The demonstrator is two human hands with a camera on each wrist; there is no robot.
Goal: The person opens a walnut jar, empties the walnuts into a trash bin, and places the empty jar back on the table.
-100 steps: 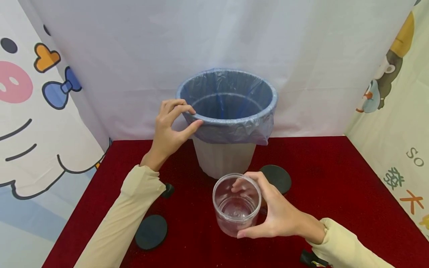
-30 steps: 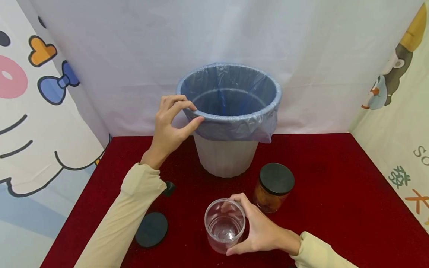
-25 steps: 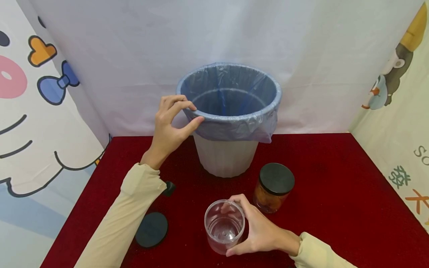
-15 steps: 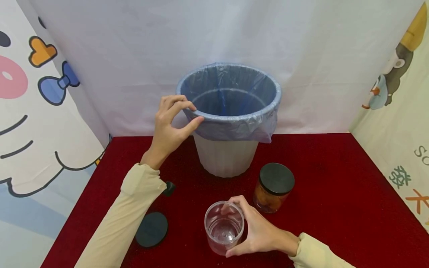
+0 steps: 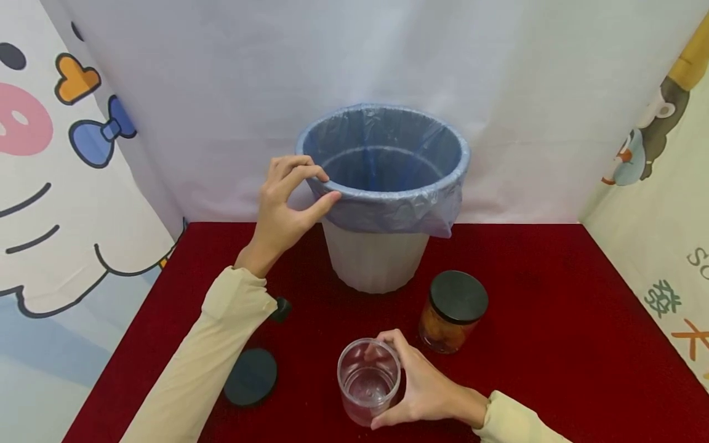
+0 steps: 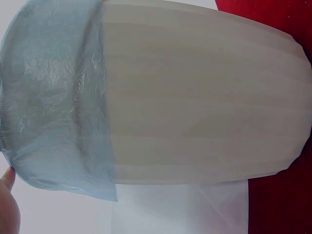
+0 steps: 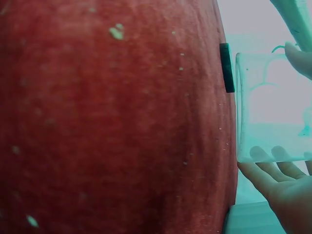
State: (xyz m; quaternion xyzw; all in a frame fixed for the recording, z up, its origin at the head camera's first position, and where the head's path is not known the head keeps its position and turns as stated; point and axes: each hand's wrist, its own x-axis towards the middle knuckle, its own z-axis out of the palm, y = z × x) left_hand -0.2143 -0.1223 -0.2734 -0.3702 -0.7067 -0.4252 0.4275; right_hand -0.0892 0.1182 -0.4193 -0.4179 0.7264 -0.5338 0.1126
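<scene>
Jar [image 5: 365,386] stands upright at nine o'clock from my right hand [image 5: 423,392], whose grip curls around it; at its twelve I see the bin [image 5: 376,261], rim [image 5: 410,195] pinched by my farther left hand [image 5: 280,215].

Left hand [image 5: 285,209] gripped the near-left rim of a white bin [image 5: 376,261], thumb on the outside, fingertips over the edge; blue liner [image 5: 393,212] was folded down around the rim. Right hand [image 5: 423,384] held a clear jar [image 5: 360,394], upright, at near centre, from its right side. Dark round disc [image 5: 250,376] lay flat to the left, apart from the clear jar. Lidded jar [image 5: 445,329], orange-brown contents, black top, stood upright just beyond right hand. Red cloth [image 5: 554,344] underneath, white backdrop [image 5: 532,111] behind. Cartoon prints [image 5: 91,144] at left, more at right. Pale yellow sleeves [image 5: 185,363], both arms.
</scene>
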